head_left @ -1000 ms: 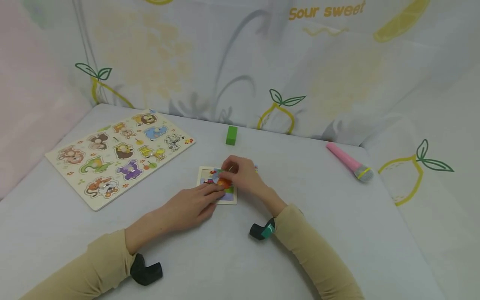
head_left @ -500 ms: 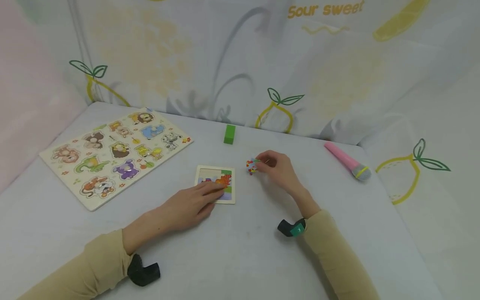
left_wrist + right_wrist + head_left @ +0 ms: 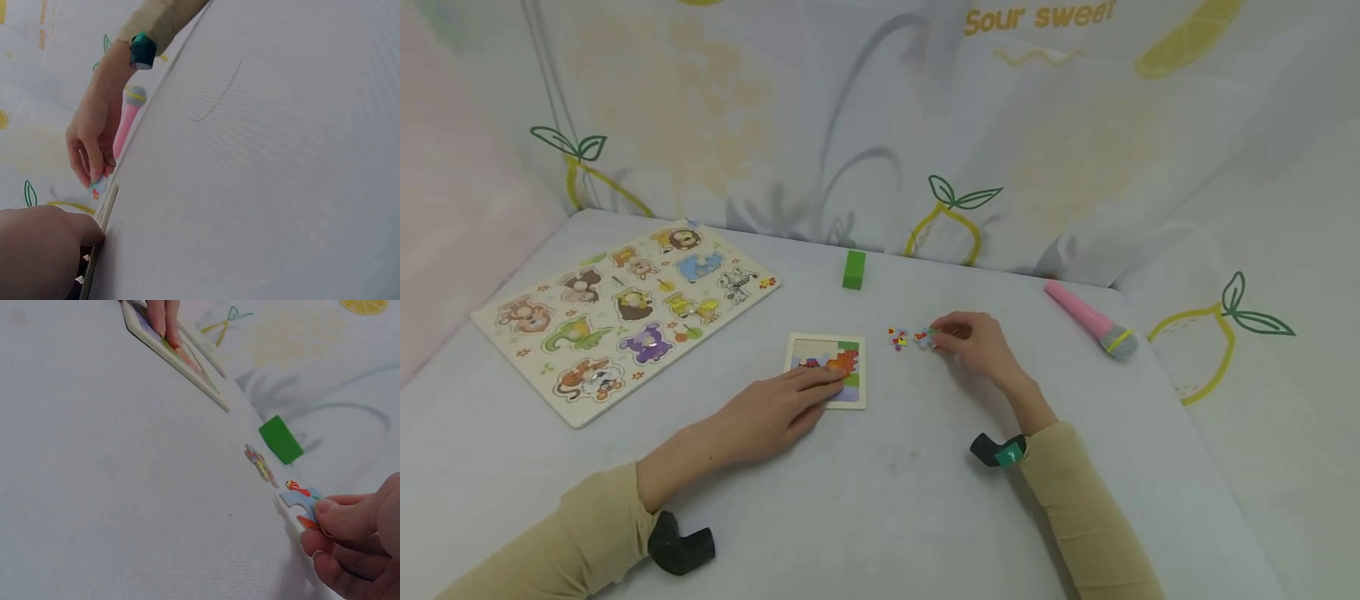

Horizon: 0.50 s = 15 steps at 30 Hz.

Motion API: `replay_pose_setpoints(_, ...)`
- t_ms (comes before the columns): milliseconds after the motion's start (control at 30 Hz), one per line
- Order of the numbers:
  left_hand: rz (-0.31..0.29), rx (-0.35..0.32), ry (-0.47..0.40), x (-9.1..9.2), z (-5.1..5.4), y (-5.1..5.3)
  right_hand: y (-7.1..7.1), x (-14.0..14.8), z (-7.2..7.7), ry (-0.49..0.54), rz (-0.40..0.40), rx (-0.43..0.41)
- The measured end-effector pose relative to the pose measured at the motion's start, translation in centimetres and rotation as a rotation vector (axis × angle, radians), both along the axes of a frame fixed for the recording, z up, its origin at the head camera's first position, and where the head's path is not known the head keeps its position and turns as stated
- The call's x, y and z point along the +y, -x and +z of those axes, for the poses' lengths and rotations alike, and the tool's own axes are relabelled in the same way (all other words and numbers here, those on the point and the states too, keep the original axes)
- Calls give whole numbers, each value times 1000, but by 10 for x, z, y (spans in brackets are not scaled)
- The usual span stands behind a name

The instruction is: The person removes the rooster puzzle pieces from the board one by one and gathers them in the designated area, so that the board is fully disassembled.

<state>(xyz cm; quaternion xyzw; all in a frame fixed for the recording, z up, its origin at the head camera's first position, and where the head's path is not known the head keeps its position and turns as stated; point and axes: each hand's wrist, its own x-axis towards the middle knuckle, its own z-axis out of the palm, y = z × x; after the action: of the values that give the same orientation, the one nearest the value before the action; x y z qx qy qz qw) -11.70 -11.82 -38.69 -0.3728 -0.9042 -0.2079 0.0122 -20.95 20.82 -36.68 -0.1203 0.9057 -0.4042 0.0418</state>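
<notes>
My right hand (image 3: 973,342) pinches a light-blue puzzle piece (image 3: 305,503) between thumb and fingers, just above the white tabletop or touching it; I cannot tell which. Just to its left lies another small colourful puzzle piece (image 3: 898,337). My left hand (image 3: 775,417) rests on a small framed jigsaw puzzle (image 3: 852,380), its straight fingers laid over the picture and covering part of it. An orange figure shows beside the fingertips, and bare wood is visible at the top left inside the frame. In the left wrist view, the thumb lies at the frame's edge (image 3: 107,209).
A large animal peg puzzle board (image 3: 625,321) lies at the left. Behind the small puzzle stands a green block (image 3: 853,270). A pink toy microphone (image 3: 1092,321) lies at the right, near the table's edge. A lemon-print cloth (image 3: 850,108) hangs behind the table.
The right hand has lifted the light-blue piece out of the framed puzzle and carried it right, past the loose piece. The left hand has stayed on the puzzle.
</notes>
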Motion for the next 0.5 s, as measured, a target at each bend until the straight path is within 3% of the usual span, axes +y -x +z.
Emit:
replay_pose_setpoints(167,1,8,-2,0,-2,0,0,0,-1,-21,4,13)
replay_pose_setpoints(500,-3,22,2,-1,-5,1,2,-4,-10,-100,20,136)
